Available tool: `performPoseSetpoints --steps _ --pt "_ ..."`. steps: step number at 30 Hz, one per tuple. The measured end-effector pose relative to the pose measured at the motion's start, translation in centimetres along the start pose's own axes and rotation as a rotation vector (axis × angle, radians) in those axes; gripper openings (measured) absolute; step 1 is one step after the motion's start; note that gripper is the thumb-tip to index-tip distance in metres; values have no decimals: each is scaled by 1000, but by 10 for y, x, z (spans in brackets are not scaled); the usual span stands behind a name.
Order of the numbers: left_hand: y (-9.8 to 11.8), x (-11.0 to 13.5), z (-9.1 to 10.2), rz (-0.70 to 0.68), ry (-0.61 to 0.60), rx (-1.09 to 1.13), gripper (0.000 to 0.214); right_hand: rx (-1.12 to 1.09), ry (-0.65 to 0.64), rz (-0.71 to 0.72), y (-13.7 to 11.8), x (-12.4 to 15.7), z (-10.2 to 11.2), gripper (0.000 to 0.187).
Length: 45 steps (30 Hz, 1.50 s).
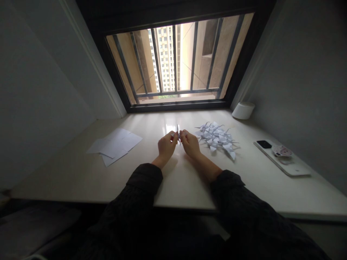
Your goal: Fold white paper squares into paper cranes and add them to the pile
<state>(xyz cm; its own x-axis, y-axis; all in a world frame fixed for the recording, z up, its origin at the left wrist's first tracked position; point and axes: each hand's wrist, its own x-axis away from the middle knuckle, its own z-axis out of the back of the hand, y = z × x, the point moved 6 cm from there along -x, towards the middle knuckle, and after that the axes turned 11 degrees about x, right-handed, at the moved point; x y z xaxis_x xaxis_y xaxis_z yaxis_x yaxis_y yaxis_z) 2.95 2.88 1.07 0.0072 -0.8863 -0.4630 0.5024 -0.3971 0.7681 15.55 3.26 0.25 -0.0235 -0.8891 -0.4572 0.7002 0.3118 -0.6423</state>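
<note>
My left hand point(166, 145) and my right hand point(190, 143) meet over the middle of the pale table point(173, 180), fingers pinched on a small folded piece of white paper point(178, 133) that sticks up between them. Both wrists rest close to the tabletop, in dark sleeves. Just right of my right hand lies a pile of several folded paper cranes point(217, 139). A loose stack of flat white paper sheets point(115, 145) lies to the left of my left hand.
A white phone point(282, 157) with a round sticker on its back lies at the right. A small white round object point(243, 110) stands at the back right corner. A barred window point(179, 61) fills the wall behind the table.
</note>
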Motion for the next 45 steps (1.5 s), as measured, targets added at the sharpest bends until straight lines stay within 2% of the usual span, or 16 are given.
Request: performPoseSetpoints --steps 6,16,33,45 --pt "-2 -2 -1 -11 -1 122 43 -112 27 17 2 -2 -2 40" --pt "-8 -4 -4 26 15 483 44 -380 31 -27 0 -2 -2 47" --pt "-6 -7 -1 24 72 659 45 -514 31 -52 1 -3 -6 48" --pt "-11 -8 -3 93 98 742 47 -473 -12 -78 0 -5 -4 52"
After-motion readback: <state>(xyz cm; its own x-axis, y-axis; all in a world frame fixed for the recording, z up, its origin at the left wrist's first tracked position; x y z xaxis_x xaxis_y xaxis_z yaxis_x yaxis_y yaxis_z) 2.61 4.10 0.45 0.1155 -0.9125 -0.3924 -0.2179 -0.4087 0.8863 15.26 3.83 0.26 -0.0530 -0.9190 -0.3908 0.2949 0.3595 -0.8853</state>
